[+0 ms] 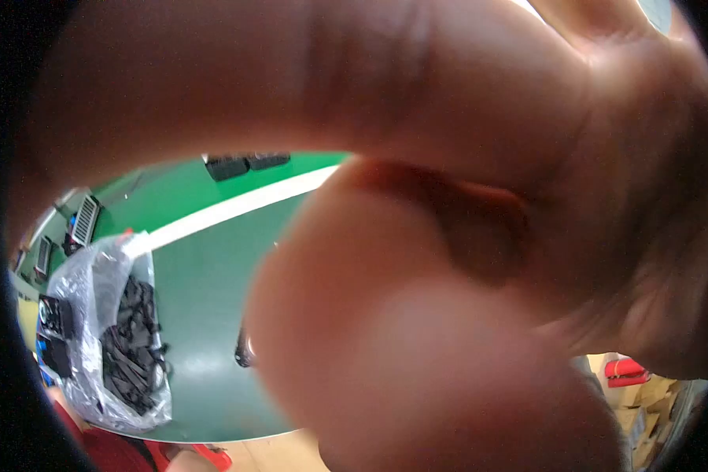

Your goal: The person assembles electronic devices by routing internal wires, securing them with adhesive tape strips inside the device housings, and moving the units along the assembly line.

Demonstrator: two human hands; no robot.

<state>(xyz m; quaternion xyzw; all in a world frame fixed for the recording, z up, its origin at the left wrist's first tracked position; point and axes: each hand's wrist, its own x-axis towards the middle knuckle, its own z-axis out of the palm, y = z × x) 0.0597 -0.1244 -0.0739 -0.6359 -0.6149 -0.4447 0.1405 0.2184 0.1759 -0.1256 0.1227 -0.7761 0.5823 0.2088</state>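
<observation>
My right hand [629,212] is right in front of the camera, large and blurred, and covers most of the view. One finger [448,79] arches across the top, and the thumb [417,338] bulges up from below. A gap lies between them, with nothing visible in it; the fingertips are partly cut off or smeared. Behind the thumb, a small dark, shiny object [244,350] is half hidden on the green table [212,315]. My left hand does not show.
A clear plastic bag [94,275] with black strap-like pieces [134,346] lies on the table's left. Black boxes [248,164] sit beyond the white strip [244,208]. A dark red sleeve [110,448] shows lower left; cartons [645,417] and a red item [625,372] lower right.
</observation>
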